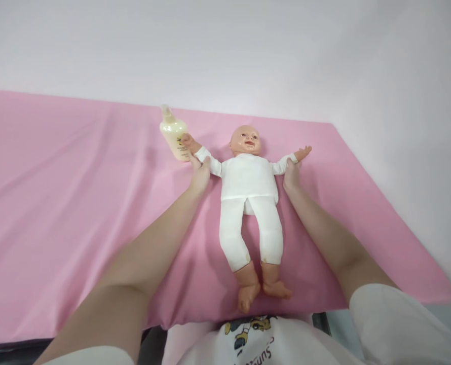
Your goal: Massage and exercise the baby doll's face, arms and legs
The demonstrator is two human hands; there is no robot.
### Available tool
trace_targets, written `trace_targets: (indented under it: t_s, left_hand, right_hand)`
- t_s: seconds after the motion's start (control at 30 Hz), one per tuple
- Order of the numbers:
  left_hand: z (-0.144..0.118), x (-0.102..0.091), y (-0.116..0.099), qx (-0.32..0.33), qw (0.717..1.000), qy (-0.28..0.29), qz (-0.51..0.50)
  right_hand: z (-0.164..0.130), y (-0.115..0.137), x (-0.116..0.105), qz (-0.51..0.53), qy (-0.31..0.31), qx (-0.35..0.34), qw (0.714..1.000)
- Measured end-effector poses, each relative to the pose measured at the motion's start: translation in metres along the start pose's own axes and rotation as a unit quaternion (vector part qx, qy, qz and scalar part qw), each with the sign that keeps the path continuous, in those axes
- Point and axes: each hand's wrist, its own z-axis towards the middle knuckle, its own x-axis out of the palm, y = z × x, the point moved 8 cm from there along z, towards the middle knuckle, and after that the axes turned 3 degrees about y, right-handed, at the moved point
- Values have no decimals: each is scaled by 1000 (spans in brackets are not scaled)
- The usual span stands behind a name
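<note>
A baby doll in a white top and white trousers lies on its back on a pink sheet, arms spread, feet toward me. My left hand grips the sleeve of the doll's arm on the left side. My right hand holds the sleeve of the doll's other arm near its wrist. A pale yellow lotion bottle lies just beyond my left hand, touching the doll's small hand.
The pink sheet covers a wide surface that ends at a white wall behind and to the right. The sheet's near edge drops off in front of my body, with a dark frame below it.
</note>
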Motion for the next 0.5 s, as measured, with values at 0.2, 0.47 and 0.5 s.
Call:
trace_targets:
  t_s: [0.2,0.47,0.5]
  left_hand:
    - [-1,-3,14,-34,998,-46,-11]
    - [0,-3,15,-40,998,-36,-16]
    - [0,-2,15,-43,998,-34,-20]
  right_hand:
    - [2,-3,1,20,2,2,1000]
    - [-1,-5,3,-2,18,37,999]
    - [-2,-4,3,-2,19,41,999]
